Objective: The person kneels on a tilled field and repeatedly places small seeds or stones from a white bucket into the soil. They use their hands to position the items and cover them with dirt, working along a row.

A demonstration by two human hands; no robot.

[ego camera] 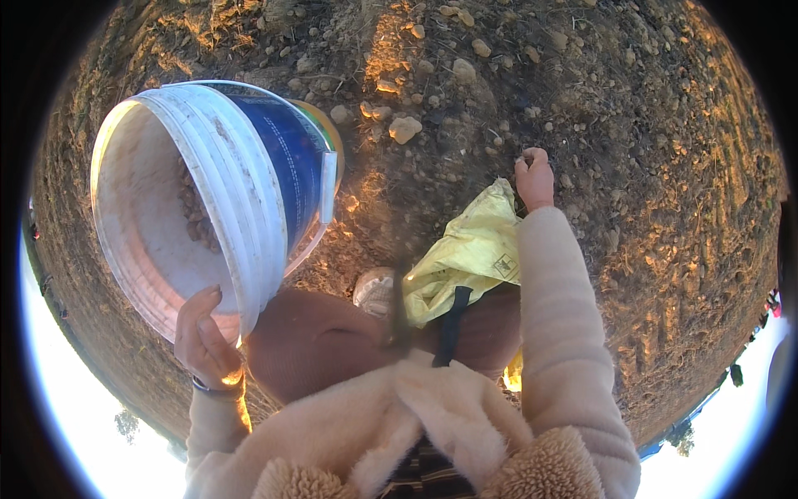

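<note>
A white plastic bucket [255, 156] with a blue printed band stands on the soil at my front left, its mouth turned towards me. Small brown lumps [198, 218], which look like nuts or tubers, lie inside at the bottom. My left hand [209, 340] is at the near rim, its fingers reaching over the edge into the mouth. Further to the right, my right hand [535, 178] is low over the loose soil [461, 137] with its fingers curled; whether anything is between them is too small to tell. A yellow woven plastic sack [471, 249] lies over my right thigh, beside that forearm.
Stones and clods are scattered ahead, among them a pale clod [404, 130]. The bucket's wire handle with its white grip [327, 187] hangs on the right side. My shoe [375, 292] is between bucket and sack. Distant figures [773, 304] show at the right rim.
</note>
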